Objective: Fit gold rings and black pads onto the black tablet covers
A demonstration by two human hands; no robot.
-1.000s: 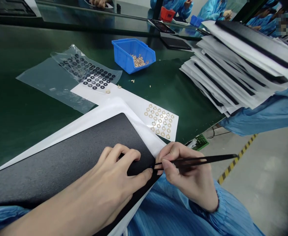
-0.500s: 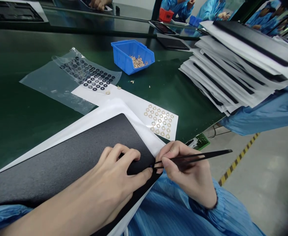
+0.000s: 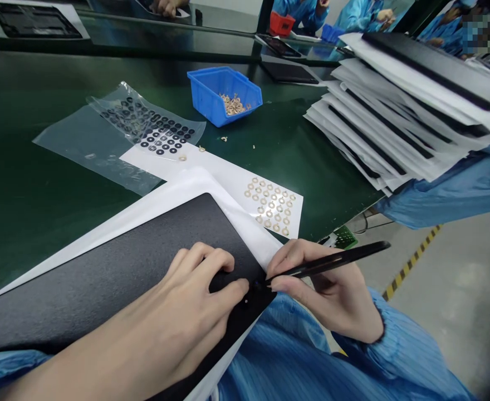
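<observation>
A flat black panel (image 3: pixel 115 262) with a rounded corner lies on white sheeting (image 3: pixel 205 181) at the near edge of the bench. My left hand (image 3: pixel 199 301) rests on the panel, fingers bent and spread, thumb near its right edge. Between the thumb and my right hand is a small dark round spot (image 3: pixel 258 284) on the panel. In my right hand (image 3: pixel 324 289) I grip black tweezers (image 3: pixel 341 259); their tips touch or hover by that spot, and whether they pinch anything cannot be made out.
Behind the panel lie a white sheet with tan rings (image 3: pixel 270 206) and a clear bag of black rings (image 3: pixel 157 128). A blue bin (image 3: pixel 215 100) holds small tan parts. To the right rises a stack of panels and white sheets (image 3: pixel 395 117). Co-workers in blue (image 3: pixel 353 19) sit beyond.
My left thumb has drawn back leftward, uncovering more of the panel's edge. My right hand has rolled, so the tweezers show a different side and their arms look closer together.
</observation>
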